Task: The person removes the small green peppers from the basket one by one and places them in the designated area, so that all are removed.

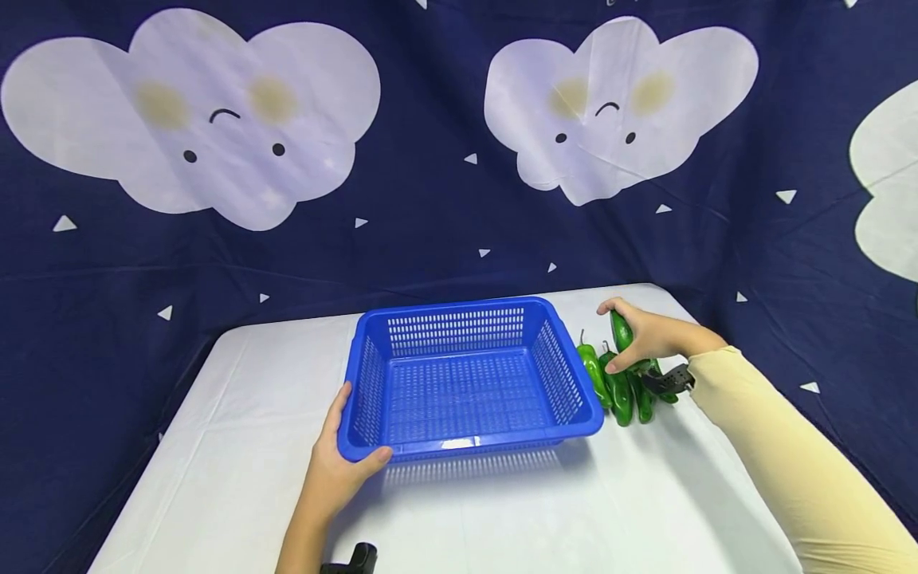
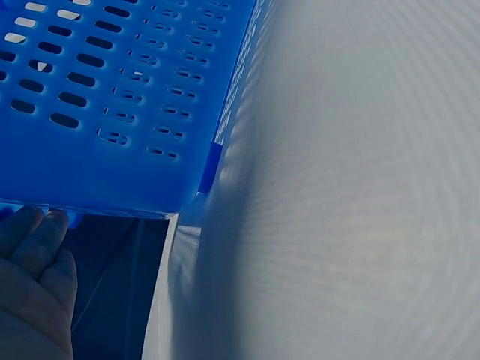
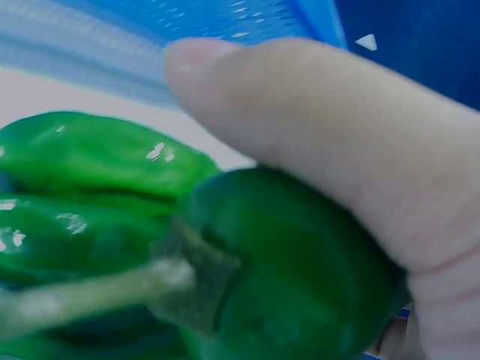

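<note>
A blue plastic basket (image 1: 469, 445) with slotted sides sits mid-table, slightly tilted in the head view. My left hand (image 1: 337, 474) grips its near left corner, thumb over the front rim and fingers along the left side. At the right, my right hand (image 1: 649, 335) holds a green pepper (image 1: 621, 329) between thumb and fingers. The right wrist view shows that pepper's rounded stem end close up, with the thumb (image 3: 300, 105) curving over it. Under and beside this hand lie several more green peppers (image 1: 594, 375), next to the basket's right side.
A white cloth covers the table (image 1: 237, 446). Behind it hangs a dark blue curtain (image 1: 423, 215) with clouds and small white triangles. The basket's mesh floor (image 1: 466, 391) is in plain sight. A black wrist strap (image 1: 670, 379) is on the right wrist, close over the peppers.
</note>
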Demonstrator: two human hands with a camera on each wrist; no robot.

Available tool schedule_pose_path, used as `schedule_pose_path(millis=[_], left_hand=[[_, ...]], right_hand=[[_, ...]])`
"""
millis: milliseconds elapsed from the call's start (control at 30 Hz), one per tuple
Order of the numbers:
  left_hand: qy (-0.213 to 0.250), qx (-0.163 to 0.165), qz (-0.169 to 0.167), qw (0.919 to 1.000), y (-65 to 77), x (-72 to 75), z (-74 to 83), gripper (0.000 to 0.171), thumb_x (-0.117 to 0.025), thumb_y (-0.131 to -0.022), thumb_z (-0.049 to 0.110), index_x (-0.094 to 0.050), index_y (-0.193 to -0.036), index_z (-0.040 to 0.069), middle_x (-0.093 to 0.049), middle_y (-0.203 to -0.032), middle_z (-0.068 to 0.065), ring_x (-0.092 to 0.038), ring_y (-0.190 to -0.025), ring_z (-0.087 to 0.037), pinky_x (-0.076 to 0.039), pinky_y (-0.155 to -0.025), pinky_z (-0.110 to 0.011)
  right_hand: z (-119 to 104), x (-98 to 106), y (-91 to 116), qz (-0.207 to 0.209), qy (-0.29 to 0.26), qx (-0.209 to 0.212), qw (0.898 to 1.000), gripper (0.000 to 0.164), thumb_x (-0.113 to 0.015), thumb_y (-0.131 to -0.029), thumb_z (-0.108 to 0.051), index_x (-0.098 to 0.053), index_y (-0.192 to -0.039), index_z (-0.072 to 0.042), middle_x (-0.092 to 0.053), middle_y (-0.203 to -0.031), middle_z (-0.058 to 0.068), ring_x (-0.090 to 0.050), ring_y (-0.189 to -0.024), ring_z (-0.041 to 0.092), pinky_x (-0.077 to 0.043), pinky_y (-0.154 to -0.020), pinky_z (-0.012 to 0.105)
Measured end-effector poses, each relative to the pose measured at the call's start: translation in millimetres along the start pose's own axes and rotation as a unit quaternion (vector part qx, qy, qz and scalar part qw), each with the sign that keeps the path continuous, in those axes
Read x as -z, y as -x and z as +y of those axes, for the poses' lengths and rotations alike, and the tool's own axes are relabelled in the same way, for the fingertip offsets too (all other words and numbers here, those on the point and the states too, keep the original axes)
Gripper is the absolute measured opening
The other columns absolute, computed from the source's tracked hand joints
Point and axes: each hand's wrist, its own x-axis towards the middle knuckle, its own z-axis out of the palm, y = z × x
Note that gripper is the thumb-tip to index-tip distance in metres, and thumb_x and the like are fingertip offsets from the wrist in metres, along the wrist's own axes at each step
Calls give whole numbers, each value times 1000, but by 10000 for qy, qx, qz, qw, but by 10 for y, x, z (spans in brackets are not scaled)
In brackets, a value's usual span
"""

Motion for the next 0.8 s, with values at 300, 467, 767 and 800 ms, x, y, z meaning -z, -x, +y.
schedule_pose_path(millis=[300, 467, 767, 800], left_hand=[[64, 32, 6, 10000, 0, -17, -7, 109, -83, -74, 20, -16, -160, 26, -18, -165, -19, -31, -143, -53, -35, -109, -66], [63, 43, 8, 10000, 5, -7, -3, 110, -83, -73, 20, -16, -160, 26, -18, -165, -19, -30, -143, -53, -33, -109, -66], [81, -5, -33, 10000, 6, -2, 13, 111, -84, -73, 19, -16, -160, 24, -18, -165, -18, -30, -143, -52, -33, -110, -66], [67, -12, -32, 10000, 7, 0, 15, 111, -84, -73, 19, -16, -160, 24, -18, -165, -19, -30, -143, -52, -33, -110, -66]], right_hand=[[86, -173, -32, -260, 402, -319, 9983, 96, -92, -66, -33, -32, -136, -7, -40, -143, 37, -39, -134, 50, -33, -109, 67], [138, -223, -37, -237, 707, -361, 9966, 95, -92, -65, -39, -35, -135, -9, -52, -130, 33, -53, -119, 44, -42, -101, 62], [174, -325, -32, -92, 1094, -456, 9929, 87, -84, -71, -53, -42, -135, -11, -55, -122, 28, -53, -116, 45, -45, -95, 62], [166, -332, -33, -76, 1108, -495, 9926, 86, -83, -72, -55, -43, -135, -12, -55, -122, 28, -53, -116, 45, -45, -95, 62]])
